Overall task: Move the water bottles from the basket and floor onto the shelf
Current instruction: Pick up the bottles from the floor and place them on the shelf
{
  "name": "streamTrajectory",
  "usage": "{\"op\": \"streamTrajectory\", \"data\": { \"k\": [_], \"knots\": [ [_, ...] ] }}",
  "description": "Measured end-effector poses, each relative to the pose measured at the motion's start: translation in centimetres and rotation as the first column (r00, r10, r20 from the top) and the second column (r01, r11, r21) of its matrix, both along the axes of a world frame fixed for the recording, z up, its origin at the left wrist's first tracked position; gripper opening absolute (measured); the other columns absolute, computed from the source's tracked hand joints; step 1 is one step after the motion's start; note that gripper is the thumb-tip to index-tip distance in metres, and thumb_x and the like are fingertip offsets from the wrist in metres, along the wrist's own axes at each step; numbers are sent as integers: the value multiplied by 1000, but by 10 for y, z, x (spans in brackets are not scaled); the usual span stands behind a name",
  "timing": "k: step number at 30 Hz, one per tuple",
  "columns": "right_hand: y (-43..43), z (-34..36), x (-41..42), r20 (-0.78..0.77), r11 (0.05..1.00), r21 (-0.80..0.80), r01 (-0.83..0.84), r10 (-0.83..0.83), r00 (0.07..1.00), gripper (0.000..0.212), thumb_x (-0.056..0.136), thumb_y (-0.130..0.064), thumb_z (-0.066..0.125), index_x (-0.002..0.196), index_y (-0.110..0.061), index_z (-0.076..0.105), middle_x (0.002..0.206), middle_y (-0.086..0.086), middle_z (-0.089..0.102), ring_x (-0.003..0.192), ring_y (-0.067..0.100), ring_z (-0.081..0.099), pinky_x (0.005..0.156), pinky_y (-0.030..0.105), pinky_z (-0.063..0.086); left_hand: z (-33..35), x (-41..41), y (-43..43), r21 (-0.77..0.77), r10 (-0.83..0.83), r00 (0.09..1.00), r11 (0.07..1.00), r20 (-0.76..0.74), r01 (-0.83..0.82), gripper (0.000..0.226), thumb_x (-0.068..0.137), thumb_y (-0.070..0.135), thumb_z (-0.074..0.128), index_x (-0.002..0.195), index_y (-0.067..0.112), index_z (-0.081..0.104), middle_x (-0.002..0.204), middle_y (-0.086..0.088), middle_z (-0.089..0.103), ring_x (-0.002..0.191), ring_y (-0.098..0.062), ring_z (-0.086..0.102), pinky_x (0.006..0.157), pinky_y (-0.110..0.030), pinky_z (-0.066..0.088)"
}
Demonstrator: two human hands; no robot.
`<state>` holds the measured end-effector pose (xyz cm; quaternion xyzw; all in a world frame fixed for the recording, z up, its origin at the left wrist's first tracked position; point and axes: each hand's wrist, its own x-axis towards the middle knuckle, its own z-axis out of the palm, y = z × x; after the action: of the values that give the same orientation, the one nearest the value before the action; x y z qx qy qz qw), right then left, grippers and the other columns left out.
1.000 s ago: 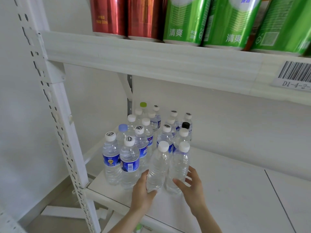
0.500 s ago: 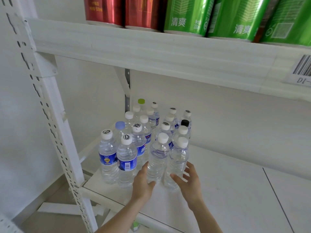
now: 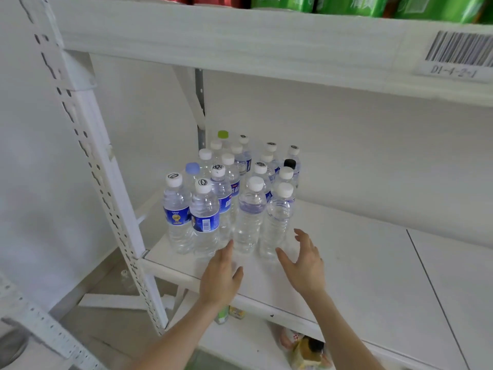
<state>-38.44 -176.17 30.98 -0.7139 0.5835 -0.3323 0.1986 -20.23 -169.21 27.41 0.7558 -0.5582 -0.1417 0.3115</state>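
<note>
Ribbed clear plastic bottles point(image 3: 249, 220) upright on smooth white shelf point(image 3: 360, 265)

The barcode label point(image 3: 457, 56) on the upper shelf edge point(image 3: 240, 36) reads "D1-4-2-1".

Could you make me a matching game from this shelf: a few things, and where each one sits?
1 clear plastic bottle with lime-green cap
2 clear plastic bottle with black cap
3 clear plastic bottle with pale blue cap
4 white barcode label

A front edge of the upper shelf
B very back of the bottle group
C right side of that group
D left side of that group

Pairs: 1-B, 2-C, 3-D, 4-A
</note>
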Motion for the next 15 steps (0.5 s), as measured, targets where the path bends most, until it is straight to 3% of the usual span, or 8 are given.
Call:
{"op": "streamTrajectory", "data": {
  "k": [3,6,12,15],
  "knots": [
    [20,-6,-11,-260,994,-105,1,-29,965,63,87,-43,63,140,-14,45,139,6,54,119,34,52,97,48,39,-5,-2,29,-15,-20,970,1000,244,24,64,93,34,56,149,12,34,144,-12,48,132,-27,46,107,-37,41],
    [43,-18,-24,-450,993,-119,-15,-40,892,63,91,-48,51,145,-17,39,150,8,42,132,33,41,108,52,30,-15,-7,57,23,-41,909,999,415,34,62,92,38,55,146,12,40,149,-16,44,138,-34,39,113,-49,32],
    [109,-34,-53,-601,990,-138,0,-84,795,64,91,-49,49,146,-18,38,153,13,36,139,36,33,110,61,23,-38,-25,113,38,-81,846,997,527,71,61,87,43,60,140,15,50,146,-18,46,138,-36,39,111,-60,29],
    [148,-39,-67,-596,986,-160,42,-130,792,62,88,-47,59,140,-14,47,147,16,44,134,39,41,106,65,28,-48,-37,142,93,-144,838,989,526,112,63,91,45,51,146,17,40,154,-18,35,145,-35,27,115,-61,18]
  ]
}}
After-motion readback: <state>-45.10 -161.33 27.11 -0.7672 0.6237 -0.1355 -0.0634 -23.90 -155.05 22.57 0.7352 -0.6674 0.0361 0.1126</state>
